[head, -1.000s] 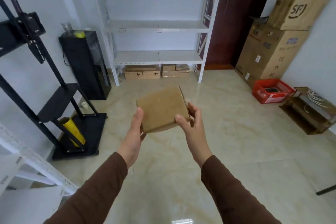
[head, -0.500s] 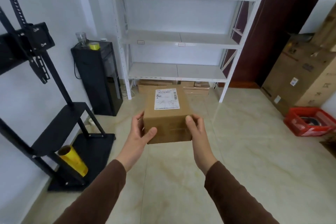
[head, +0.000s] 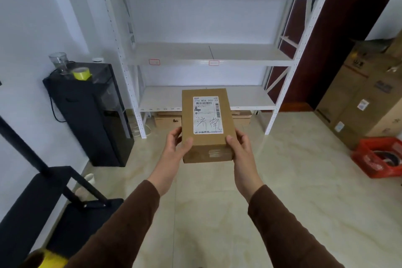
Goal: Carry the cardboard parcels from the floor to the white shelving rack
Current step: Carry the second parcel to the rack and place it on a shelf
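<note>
Parcel carried toward white metal shelving rack (head: 208, 54)
Left hand (head: 174, 148) and right hand (head: 240, 148) clasp the labelled brown cardboard parcel (head: 206, 124) by its sides, label up, likely for level placing

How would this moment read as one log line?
carrying | cardboard parcel label up | left hand and right hand grip sides | white shelving rack ahead

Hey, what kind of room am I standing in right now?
Probably a small storeroom or parcel-sorting room: a white shelving rack with mostly bare shelves, large cardboard cartons stacked against the right wall, and a labelled cardboard parcel held in both hands.
</note>
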### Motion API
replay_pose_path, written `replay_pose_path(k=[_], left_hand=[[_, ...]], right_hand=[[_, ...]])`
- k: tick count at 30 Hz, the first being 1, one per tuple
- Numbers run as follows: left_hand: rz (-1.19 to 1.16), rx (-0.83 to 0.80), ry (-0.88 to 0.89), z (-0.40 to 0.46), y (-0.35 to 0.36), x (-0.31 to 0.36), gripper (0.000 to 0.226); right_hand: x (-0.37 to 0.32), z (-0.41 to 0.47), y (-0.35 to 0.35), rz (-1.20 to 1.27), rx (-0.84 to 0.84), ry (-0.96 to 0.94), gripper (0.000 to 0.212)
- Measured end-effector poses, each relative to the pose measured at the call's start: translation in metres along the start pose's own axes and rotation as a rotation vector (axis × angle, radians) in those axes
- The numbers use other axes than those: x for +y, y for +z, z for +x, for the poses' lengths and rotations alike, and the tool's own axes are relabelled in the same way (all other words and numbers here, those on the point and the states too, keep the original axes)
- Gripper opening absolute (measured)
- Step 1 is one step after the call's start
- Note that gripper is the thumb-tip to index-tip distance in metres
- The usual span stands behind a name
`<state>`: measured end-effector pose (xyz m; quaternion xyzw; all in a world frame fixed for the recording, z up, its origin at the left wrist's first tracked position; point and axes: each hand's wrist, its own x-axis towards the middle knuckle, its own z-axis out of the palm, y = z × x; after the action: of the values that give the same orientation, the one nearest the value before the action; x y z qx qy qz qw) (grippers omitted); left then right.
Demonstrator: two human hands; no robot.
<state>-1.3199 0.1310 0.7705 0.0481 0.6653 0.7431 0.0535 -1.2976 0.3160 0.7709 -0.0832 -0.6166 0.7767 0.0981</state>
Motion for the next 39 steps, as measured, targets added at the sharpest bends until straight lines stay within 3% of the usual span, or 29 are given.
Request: replay_pose_path(k=[3,10,16,26,33,39], left_hand=[[-0.021,0.065,-0.025,0.077,-0.005,0.006,0.049],[0.003,0.195,-0.056,0.227,-0.054,0.018,0.041],[0.087,0.255,-0.042,0.364,-0.122,0.008,0.053],[0.108,0.154,-0.145,0.588,-0.217,0.007,0.071],[0.046,0.182,-0.128,0.726,-0.226,0.006,0.05],[0.058,0.247,-0.082,0.847,-0.25,0.014,0.038]], right_hand=[[0.004,0.079,0.02,0.005,-0.011,0.004,0.045],[0.02,0.236,0.097,-0.001,-0.09,0.035,0.041],[0.051,0.37,0.176,-0.04,-0.105,0.047,0.06],[0.073,0.559,0.273,-0.081,-0.033,0.129,0.057],[0.084,0.697,0.299,-0.102,-0.004,0.124,0.035],[0.09,0.829,0.334,-0.097,-0.108,0.13,0.036]])
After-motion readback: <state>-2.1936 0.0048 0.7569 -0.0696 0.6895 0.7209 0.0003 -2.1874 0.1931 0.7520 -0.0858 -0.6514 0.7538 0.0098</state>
